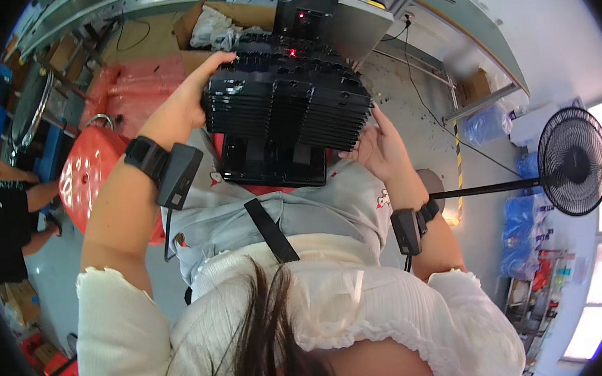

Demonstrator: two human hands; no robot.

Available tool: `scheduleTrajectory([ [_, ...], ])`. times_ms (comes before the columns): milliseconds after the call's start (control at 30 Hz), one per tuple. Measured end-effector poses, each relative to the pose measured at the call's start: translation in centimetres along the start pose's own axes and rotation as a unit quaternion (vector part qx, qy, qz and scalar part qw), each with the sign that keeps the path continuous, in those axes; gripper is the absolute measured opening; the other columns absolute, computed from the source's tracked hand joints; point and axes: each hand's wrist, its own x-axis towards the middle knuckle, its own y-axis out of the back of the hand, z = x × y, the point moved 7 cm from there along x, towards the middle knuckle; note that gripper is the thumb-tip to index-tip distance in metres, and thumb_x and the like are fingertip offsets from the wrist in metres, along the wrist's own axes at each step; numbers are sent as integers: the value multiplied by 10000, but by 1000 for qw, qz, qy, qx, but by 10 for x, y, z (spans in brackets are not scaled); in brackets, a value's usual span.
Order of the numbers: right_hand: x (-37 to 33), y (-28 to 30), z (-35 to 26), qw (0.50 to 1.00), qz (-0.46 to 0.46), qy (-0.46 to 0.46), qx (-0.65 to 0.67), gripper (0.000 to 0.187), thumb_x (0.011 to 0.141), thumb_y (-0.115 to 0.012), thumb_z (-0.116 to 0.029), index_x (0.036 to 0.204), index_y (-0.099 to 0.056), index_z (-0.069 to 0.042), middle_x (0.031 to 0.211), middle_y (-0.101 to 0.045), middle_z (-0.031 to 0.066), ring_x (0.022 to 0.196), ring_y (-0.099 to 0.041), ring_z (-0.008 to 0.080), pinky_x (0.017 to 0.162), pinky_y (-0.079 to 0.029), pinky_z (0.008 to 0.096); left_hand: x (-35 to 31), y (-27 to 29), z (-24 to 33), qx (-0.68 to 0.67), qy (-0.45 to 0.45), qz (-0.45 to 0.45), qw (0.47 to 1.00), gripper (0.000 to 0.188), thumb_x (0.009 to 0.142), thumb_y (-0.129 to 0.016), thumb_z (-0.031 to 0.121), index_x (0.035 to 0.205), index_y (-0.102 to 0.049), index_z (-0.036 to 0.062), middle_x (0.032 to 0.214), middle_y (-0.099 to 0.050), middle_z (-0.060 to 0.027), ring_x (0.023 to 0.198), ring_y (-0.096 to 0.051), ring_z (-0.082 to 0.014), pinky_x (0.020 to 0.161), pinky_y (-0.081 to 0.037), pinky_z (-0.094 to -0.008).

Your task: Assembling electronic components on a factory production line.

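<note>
Both hands hold a large, black, glossy block [280, 105] with closely spaced ribs or layers across its near face, like a stack of black plastic trays; its exact kind is unclear. My left hand [201, 90] grips its left end, with the thumb at the top corner and the other fingers hidden behind it. At the lower right corner, my right hand [377, 148] is curled against the block, its fingers partly hidden. Beneath the block, a flat black glossy piece [271, 163] shows just above my lap. I cannot see whether the two are joined.
Beyond the block stands a grey machine [359, 24] with a red light, beside a cardboard box [192, 23] of clear plastic bags. A red stool [88, 173] is at left, near another person's arm [4, 169]. A black fan [573, 161] stands at right.
</note>
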Motion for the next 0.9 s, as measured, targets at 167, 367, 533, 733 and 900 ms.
scheduleTrajectory([
  [167,-18,60,37,912,271,104,-290,329,924,-475,-164,1191,-516,23,1057,-638,148,919,-643,253,777,-514,392,5,-7,5,27,-10,15,999,321,809,-668,314,934,-663,19,859,-697,-105,739,-682,-216,721,-565,-354],
  [367,11,-29,58,508,59,181,-840,513,869,-537,-163,1353,-424,-35,1364,-410,170,1280,-364,345,1059,-295,422,-8,-20,10,80,-33,67,994,350,765,-713,351,896,-658,31,810,-684,-96,698,-671,-196,678,-558,-328],
  [533,14,-18,66,427,30,155,-891,523,864,-563,-230,1335,-447,-35,1331,-448,149,1261,-400,311,1061,-304,413,-1,-12,8,77,-31,39,996,378,753,-721,371,906,-651,33,808,-677,-90,682,-662,-198,649,-552,-328],
  [733,24,-40,51,392,23,65,-917,520,856,-518,-117,1362,-419,-52,1350,-439,148,1279,-383,303,1066,-301,405,-9,-14,8,96,-40,58,993,368,756,-721,364,903,-653,34,823,-679,-99,691,-665,-201,655,-552,-321],
  [900,48,-12,69,418,-64,179,-889,713,752,-449,99,1423,-338,-116,1425,-367,143,1304,-342,338,1081,-269,418,-4,-14,9,84,-47,43,994,359,750,-727,355,903,-654,39,835,-684,-93,705,-666,-204,661,-552,-338],
])
